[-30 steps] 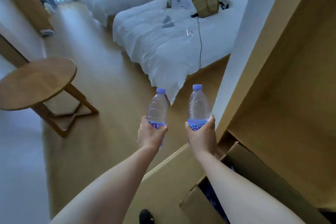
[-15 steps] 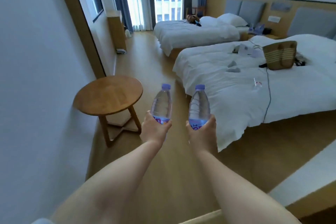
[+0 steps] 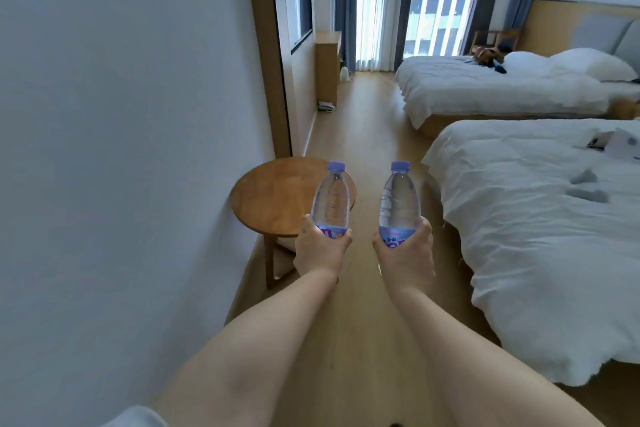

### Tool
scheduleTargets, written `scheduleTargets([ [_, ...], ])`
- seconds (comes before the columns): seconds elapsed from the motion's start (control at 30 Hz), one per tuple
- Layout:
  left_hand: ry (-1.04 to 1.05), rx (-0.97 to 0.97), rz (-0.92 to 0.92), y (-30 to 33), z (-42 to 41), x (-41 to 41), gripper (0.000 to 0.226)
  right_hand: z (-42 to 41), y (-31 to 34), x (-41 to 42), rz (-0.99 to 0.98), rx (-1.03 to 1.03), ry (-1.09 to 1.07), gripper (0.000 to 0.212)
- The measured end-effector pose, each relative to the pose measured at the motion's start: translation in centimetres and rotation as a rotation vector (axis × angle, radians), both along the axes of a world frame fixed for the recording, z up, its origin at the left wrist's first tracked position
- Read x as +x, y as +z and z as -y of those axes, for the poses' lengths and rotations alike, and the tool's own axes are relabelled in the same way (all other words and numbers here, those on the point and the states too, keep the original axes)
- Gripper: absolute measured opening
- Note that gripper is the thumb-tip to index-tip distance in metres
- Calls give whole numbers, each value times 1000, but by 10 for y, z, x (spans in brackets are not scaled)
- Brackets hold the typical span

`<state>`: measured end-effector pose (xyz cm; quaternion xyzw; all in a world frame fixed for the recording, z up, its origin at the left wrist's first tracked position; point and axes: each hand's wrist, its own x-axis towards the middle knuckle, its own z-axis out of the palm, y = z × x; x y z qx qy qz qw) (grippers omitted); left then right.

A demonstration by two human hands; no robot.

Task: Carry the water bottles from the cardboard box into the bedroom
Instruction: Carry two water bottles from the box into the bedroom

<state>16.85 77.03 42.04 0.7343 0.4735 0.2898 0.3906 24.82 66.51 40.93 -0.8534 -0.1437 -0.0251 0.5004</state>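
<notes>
1. Left hand (image 3: 320,248) is wrapping its fingers round the label band of the left bottle (image 3: 330,199); right hand (image 3: 405,250) is doing the same on the right bottle (image 3: 399,201). Both bottles are being held upright, caps up, out in front and apart from each other.
2. Fingertips are mostly hiding behind the bottles, so I cannot tell how far they are closing round.
3. Cardboard box is not showing in view; both bottles are already inside the bedroom.
4. Step in hand, as I'm judging it: carrying to a set-down spot. Advising keeping both bottles vertical, gripping low as now, arms steady while walking.
5. Round wooden table (image 3: 273,198) is sitting just ahead-left against the wall (image 3: 121,149), likely the nearest drop point.
6. Near bed (image 3: 540,236) is crowding the right side, narrowing the floor lane (image 3: 363,135); far bed (image 3: 491,87) is lying beyond it.
7. Window with curtains (image 3: 381,3) is closing off the far end.
</notes>
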Motion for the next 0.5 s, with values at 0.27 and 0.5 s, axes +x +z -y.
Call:
scheduleTargets([
  [0.27, 117, -52, 24, -8, -72, 122, 70, -86, -8, 125, -32, -20, 126, 81],
  [0.5, 169, -107, 41, -8, -121, 218, 71, -143, -4, 228, -41, -37, 161, 82],
])
